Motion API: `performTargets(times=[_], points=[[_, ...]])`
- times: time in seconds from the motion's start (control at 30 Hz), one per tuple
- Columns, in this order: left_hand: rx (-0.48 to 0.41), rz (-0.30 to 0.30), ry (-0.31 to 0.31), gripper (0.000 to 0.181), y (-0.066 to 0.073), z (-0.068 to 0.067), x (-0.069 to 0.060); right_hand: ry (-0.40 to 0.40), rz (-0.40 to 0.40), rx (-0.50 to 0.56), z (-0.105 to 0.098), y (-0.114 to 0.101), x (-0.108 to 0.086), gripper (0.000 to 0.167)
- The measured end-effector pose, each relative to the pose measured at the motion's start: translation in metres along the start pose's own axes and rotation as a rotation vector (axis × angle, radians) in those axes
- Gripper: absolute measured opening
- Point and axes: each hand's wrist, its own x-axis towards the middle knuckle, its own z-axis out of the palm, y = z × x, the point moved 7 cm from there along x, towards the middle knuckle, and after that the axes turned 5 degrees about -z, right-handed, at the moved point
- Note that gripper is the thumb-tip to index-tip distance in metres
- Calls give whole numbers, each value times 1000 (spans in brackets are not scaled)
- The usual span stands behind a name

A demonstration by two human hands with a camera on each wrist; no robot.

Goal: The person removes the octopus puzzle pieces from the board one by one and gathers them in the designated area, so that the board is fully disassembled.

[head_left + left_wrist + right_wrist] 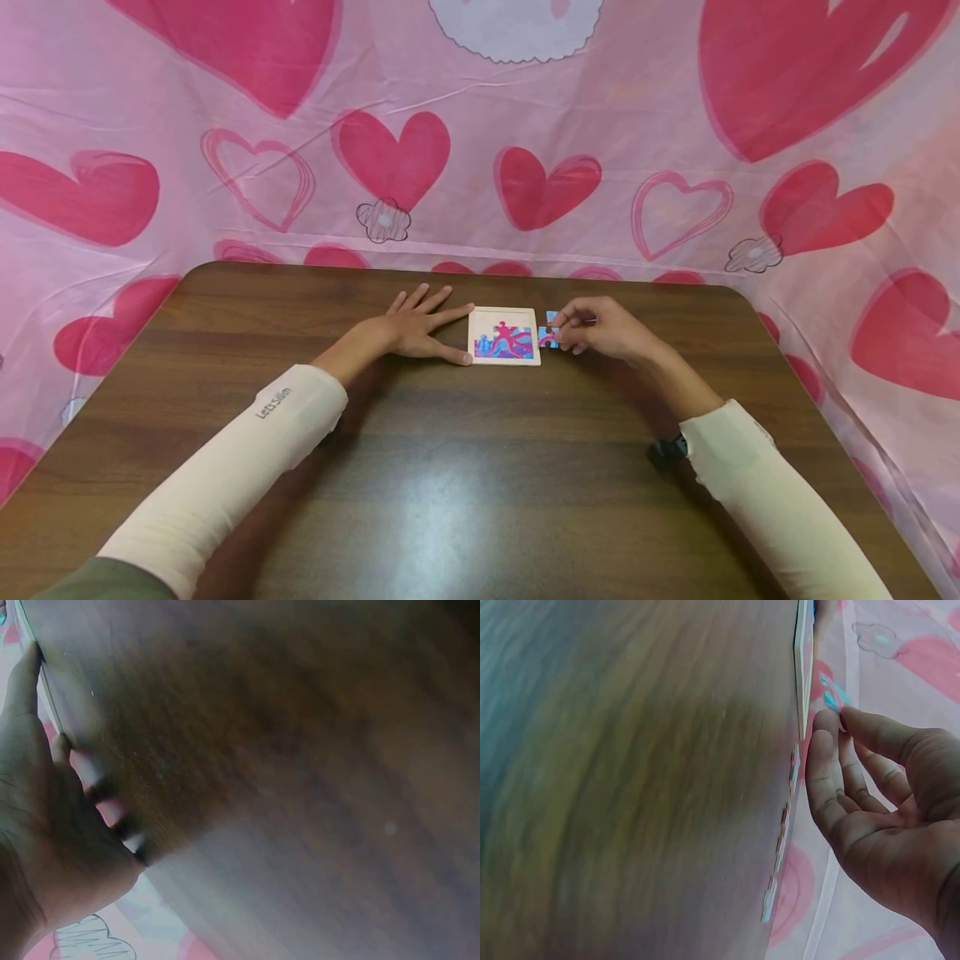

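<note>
A small pale puzzle tray (506,361) lies on the table, its lower part filled with blue, purple and pink-red pieces (513,342). My left hand (420,327), also in the left wrist view (52,832), is spread flat, thumb and index fingertip against the tray's left corners. Just right of the tray, my right hand (607,329) is over loose blue pieces (547,337). In the right wrist view, the right hand (885,780) pinches a light-blue and pink piece (834,694) between thumb and fingertips, raised off the table.
More flat pieces (782,836) lie along the table beside the tray in the right wrist view. The brown wooden table (450,483) reaches back to a pink cloth (465,108) with printed hearts, which also hangs at both sides. A dark band (667,452) is on the right wrist.
</note>
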Motion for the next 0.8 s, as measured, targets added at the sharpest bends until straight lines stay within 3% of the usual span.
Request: performTargets(times=[0.33,0.8], points=[[5,0,1,109,2,0,0,-12,97,-49,-9,14,-4,29],[19,-3,4,110,0,0,1,-11,124,-118,-10,17,1,26]])
